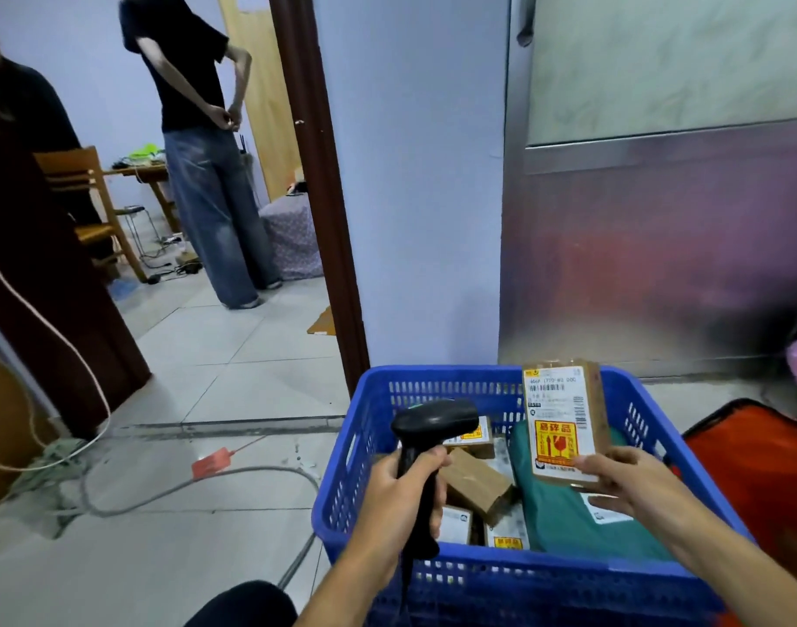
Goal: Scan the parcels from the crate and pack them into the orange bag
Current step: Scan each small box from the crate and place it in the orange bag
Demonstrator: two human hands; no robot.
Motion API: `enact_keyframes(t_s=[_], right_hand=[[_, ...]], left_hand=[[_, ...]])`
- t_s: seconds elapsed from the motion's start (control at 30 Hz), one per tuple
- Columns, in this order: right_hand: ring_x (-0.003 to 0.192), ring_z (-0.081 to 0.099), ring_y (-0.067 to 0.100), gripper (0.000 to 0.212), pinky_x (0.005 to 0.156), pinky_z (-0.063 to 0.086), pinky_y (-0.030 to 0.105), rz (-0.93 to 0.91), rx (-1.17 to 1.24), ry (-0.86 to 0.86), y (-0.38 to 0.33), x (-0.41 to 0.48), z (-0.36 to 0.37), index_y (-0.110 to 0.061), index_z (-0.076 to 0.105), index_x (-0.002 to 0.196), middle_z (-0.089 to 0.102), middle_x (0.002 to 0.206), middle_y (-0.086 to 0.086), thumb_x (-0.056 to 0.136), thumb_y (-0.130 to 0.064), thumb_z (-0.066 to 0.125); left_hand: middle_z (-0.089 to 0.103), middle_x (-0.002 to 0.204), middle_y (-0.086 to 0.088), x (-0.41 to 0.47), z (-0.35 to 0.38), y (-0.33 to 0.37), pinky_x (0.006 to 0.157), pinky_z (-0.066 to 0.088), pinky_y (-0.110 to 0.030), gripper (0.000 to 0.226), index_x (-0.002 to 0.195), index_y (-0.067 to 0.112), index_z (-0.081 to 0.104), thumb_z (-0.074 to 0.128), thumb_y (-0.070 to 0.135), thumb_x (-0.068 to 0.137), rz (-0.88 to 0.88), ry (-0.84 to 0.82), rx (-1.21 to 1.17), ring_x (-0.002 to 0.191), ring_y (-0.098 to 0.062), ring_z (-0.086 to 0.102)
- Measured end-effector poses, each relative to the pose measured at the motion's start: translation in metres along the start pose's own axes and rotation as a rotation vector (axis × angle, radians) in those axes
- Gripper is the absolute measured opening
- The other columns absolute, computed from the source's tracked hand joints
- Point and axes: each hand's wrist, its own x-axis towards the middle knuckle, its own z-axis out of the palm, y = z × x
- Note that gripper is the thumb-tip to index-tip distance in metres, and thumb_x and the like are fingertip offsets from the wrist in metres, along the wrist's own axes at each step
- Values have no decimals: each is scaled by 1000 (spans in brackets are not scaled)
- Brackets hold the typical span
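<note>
Crate [432,375] behind; fingers [438,459] round scanner [432,420], pkg [564,423].

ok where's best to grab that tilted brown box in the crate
Probably from above, pinching across the raised end of the brown box: it lies tilted on other parcels in the blue crate, so that end stands free while its lower end sits wedged among them.

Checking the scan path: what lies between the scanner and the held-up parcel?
In the head view nothing blocks it: between scanner and held parcel only the blue crate's far wall and lower-lying boxes show.
</note>
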Motion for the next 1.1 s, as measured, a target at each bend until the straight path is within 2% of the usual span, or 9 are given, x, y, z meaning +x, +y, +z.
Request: enact_keyframes(t_s=[0.27, 0.43, 0.73, 0.83, 0.97, 1.1], right_hand=[[83, 79, 17, 44, 74, 59, 35, -36, -106, 1, 6, 2, 1, -11, 60, 121, 79, 103, 5, 87, -29, 81], [83, 78, 16, 41, 75, 60, 35, -54, -138, 7, 8, 2, 1, -12, 62, 120, 79, 103, 3, 88, -29, 80], [93, 75, 17, 42, 71, 57, 31, -72, -167, 33, 9, 6, 4, -13, 59, 122, 75, 109, 1, 89, -29, 80], [93, 75, 15, 45, 70, 56, 29, -76, -182, 43, 11, 8, 5, -14, 59, 124, 74, 110, 0, 88, -31, 80], [94, 74, 15, 48, 71, 57, 30, -78, -180, 48, 15, 12, 4, -15, 59, 126, 74, 112, -1, 87, -32, 81], [96, 73, 15, 48, 73, 57, 31, -86, -172, 69, 17, 14, 5, -16, 57, 129, 73, 112, -2, 89, -30, 80]], left_hand=[[60, 71, -14, 3, 7, -6, 59, 44, -38, 24, 92, 8, 66, 66, 31, 99, 19, -21, 8, 51, -25, 50], [59, 66, -11, 6, 9, -7, 58, 46, -36, 23, 89, 6, 64, 65, 26, 99, 49, 24, 23, 51, -24, 50], [56, 64, -9, 4, 5, -5, 54, 42, -35, 24, 90, 8, 75, 65, 28, 99, -5, -76, -99, 49, -22, 46], [54, 65, -9, 7, 5, -5, 52, 43, -33, 21, 86, 9, 70, 69, 27, 97, -20, -56, -108, 49, -20, 46], [56, 65, -6, 13, 6, -4, 58, 48, -33, 22, 82, 12, 66, 72, 30, 94, -97, -96, -244, 54, -19, 51], [56, 68, -7, 15, 6, -4, 58, 44, -33, 22, 87, 10, 64, 72, 29, 93, -70, -138, -151, 53, -18, 48]])
